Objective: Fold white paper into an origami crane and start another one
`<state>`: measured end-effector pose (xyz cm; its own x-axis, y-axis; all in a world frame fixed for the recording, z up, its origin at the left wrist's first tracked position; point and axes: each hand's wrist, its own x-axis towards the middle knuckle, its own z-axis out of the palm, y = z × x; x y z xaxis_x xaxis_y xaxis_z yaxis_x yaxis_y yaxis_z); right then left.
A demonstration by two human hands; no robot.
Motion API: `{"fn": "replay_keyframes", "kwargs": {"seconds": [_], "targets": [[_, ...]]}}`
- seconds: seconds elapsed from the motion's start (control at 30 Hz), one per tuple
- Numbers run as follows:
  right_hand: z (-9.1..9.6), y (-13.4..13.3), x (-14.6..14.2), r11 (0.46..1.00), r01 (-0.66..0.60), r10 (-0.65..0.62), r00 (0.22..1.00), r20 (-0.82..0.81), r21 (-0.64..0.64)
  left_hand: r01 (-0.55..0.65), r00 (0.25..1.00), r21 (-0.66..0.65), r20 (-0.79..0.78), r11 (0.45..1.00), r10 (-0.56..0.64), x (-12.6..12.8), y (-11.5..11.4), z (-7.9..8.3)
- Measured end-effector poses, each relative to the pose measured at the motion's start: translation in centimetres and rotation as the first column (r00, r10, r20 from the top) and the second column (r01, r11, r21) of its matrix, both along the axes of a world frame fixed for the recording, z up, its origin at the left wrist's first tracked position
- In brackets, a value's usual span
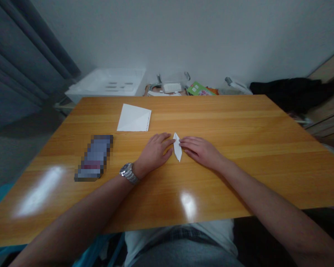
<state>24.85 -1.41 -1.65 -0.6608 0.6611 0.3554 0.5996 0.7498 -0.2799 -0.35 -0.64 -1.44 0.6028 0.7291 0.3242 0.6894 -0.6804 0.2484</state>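
A small white folded paper point(177, 148), narrow and pointed at both ends, lies on the wooden table point(233, 118) between my hands. My left hand point(157, 150), with a metal watch point(128, 172) on its wrist, rests at the paper's left side. Its fingers are apart, and the index fingertip touches the paper's edge. From the other side, my right hand point(199, 150) reaches in with its fingers stretched out. Their tips touch the right edge of the paper. Neither hand is closed around it.
A white sheet point(134, 118) with a perforated edge lies farther back on the left. Nearer on the left is a blurred-out, phone-shaped object point(95, 157). Behind the table stand a white plastic tray point(111, 81), a green packet point(199, 89) and dark cloth point(292, 91).
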Motion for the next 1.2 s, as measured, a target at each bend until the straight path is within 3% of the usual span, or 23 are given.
{"fn": "replay_keyframes", "kwargs": {"seconds": [0.43, 0.77, 1.2], "targets": [[0.0, -0.1, -0.5, 0.995, -0.002, 0.009, 0.997, -0.071, 0.096, 0.118, 0.989, -0.029, 0.089, 0.993, -0.115, 0.1, 0.3, -0.6], [-0.2, -0.6, -0.5, 0.998, 0.058, -0.058, 0.986, -0.156, -0.004, 0.128, 0.984, -0.007, 0.128, 0.992, -0.126, 0.5, 0.1, 0.2], [-0.3, -0.6, -0.8, 0.996, 0.069, -0.077, 0.98, -0.183, -0.051, 0.119, 0.993, 0.012, 0.009, 0.993, -0.119, 0.8, 0.0, 0.7]]}}
